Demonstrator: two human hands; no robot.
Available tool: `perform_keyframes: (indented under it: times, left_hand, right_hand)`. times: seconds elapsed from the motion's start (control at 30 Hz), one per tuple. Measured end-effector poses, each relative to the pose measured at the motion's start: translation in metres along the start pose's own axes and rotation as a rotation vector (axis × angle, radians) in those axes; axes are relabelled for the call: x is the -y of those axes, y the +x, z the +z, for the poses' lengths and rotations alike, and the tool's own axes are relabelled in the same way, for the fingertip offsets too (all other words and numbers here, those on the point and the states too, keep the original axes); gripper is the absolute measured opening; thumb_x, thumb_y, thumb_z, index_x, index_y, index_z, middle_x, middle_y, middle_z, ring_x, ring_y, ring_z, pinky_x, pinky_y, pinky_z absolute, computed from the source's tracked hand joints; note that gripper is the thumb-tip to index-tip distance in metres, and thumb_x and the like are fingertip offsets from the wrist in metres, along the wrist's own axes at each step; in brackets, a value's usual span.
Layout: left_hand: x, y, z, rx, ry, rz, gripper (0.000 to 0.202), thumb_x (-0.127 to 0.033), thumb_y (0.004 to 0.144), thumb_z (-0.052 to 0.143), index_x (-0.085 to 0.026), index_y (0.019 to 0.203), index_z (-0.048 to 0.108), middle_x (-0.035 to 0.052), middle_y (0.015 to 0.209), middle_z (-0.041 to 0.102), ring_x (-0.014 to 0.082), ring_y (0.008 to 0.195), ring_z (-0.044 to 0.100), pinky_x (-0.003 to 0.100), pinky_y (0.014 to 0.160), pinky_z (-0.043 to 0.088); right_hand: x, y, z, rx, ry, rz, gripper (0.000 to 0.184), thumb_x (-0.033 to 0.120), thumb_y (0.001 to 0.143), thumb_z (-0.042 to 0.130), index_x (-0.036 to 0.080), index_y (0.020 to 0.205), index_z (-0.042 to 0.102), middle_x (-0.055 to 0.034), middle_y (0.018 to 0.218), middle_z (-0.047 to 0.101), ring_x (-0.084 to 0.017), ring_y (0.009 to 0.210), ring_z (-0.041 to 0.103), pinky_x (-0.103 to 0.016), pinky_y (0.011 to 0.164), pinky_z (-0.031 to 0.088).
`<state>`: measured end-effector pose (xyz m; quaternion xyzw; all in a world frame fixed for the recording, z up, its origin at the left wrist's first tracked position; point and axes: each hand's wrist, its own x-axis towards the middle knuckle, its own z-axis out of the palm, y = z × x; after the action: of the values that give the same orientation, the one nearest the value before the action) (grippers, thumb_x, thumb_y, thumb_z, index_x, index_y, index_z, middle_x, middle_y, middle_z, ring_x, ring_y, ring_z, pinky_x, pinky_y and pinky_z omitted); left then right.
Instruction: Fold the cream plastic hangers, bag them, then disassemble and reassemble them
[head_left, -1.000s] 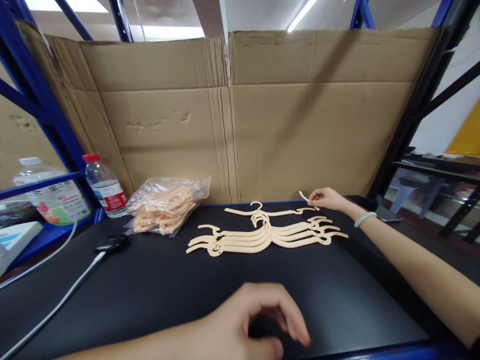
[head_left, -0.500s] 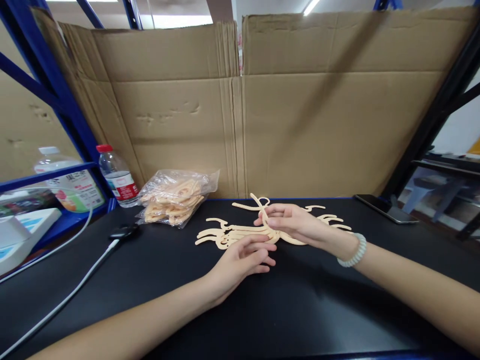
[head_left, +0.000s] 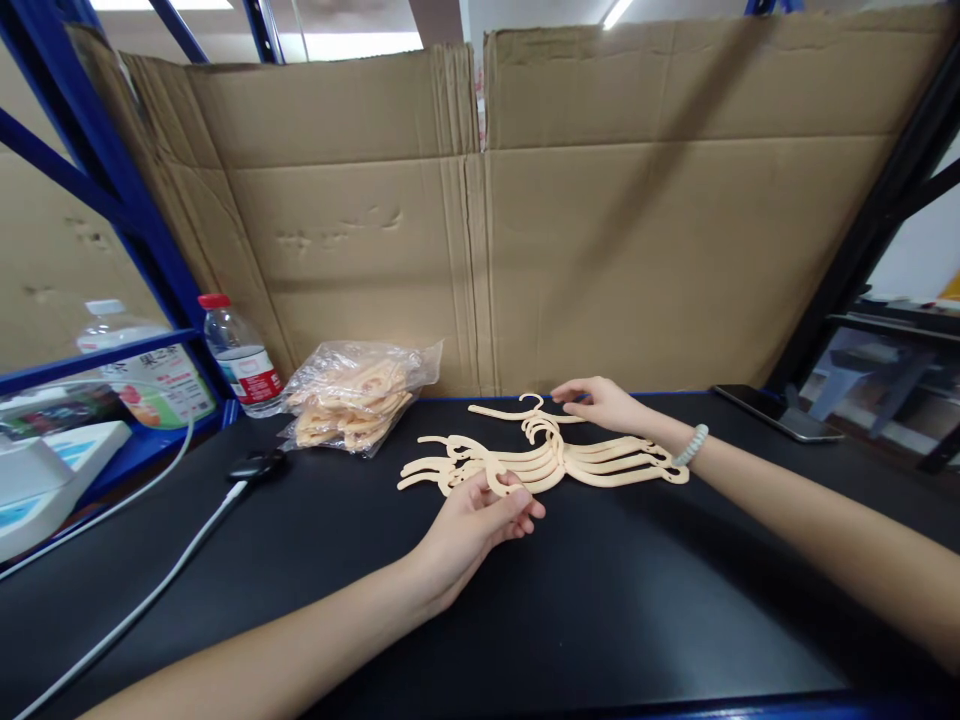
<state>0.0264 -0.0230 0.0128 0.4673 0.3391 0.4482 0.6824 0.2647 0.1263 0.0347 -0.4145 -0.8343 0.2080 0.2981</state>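
Note:
My left hand is closed on a curved cream hanger piece, pinched between thumb and fingers in front of the pile. Its far end curves up to the left over the other hangers. Behind it lie several cream hangers, overlapped in a row with their hooks bunched in the middle. My right hand is above the back of the table with its fingers apart, holding nothing that I can see. It is nearest to another cream hanger at the back, whose right end it partly hides.
A clear plastic bag of cream pieces stands at the back left beside a red-capped bottle. A white cable runs to a black plug. At the back right lies a phone. Cardboard walls the back.
The cream piece has passed from my right hand to my left, which has closed on it. My right hand has moved back and right, off the pile, uncovering the hooks.

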Motion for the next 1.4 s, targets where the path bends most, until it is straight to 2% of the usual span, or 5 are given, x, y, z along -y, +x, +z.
perform_keyframes:
  times: [0.17,0.4,0.77,1.1,1.4]
  left_hand:
    - [0.001,-0.001,0.001,0.018,0.055,0.015,0.03,-0.037,0.075,0.078,-0.017,0.08,0.057,0.0013,0.065,0.068,0.0112,0.061,0.058,0.024,0.065,0.043]
    - [0.003,-0.001,0.0,0.023,0.103,0.051,0.03,-0.038,0.075,0.078,-0.016,0.08,0.058,0.0007,0.07,0.066,0.0115,0.065,0.058,0.025,0.067,0.043]
    - [-0.026,-0.005,-0.011,0.002,0.24,0.133,0.026,-0.035,0.076,0.078,-0.016,0.081,0.059,0.0005,0.067,0.067,0.0134,0.068,0.059,0.026,0.07,0.043]
    - [-0.029,-0.001,-0.048,-0.055,0.073,0.171,0.025,-0.029,0.073,0.082,-0.016,0.081,0.062,-0.0005,0.074,0.061,0.0115,0.074,0.055,0.023,0.072,0.043]
    - [-0.03,-0.008,-0.044,0.028,-0.077,0.072,0.017,-0.021,0.075,0.079,-0.015,0.076,0.063,0.0023,0.1,0.056,0.0112,0.079,0.053,0.029,0.079,0.047]
  right_hand:
    - [-0.034,0.001,-0.002,-0.021,-0.18,0.014,0.017,0.019,0.074,0.068,0.02,0.089,0.074,-0.0079,0.096,0.074,-0.024,0.091,0.067,-0.041,0.089,0.05]
    - [-0.035,0.003,0.009,-0.046,-0.24,0.025,0.009,0.02,0.078,0.061,0.019,0.075,0.07,-0.0046,0.08,0.073,-0.019,0.075,0.066,-0.031,0.073,0.049]
    - [0.001,-0.034,-0.032,-0.249,-0.206,-0.008,0.009,0.029,0.08,0.057,0.021,0.084,0.058,-0.0042,0.083,0.068,-0.019,0.078,0.064,-0.032,0.074,0.05]
    - [0.034,-0.091,-0.016,-0.212,-0.199,-0.17,0.014,0.031,0.092,0.046,0.025,0.095,0.059,-0.0067,0.085,0.061,-0.019,0.071,0.056,-0.033,0.063,0.047]
    - [0.041,-0.101,-0.013,-0.127,-0.207,-0.165,0.019,0.034,0.093,0.047,0.025,0.093,0.063,-0.0058,0.081,0.067,-0.02,0.066,0.059,-0.032,0.058,0.047]
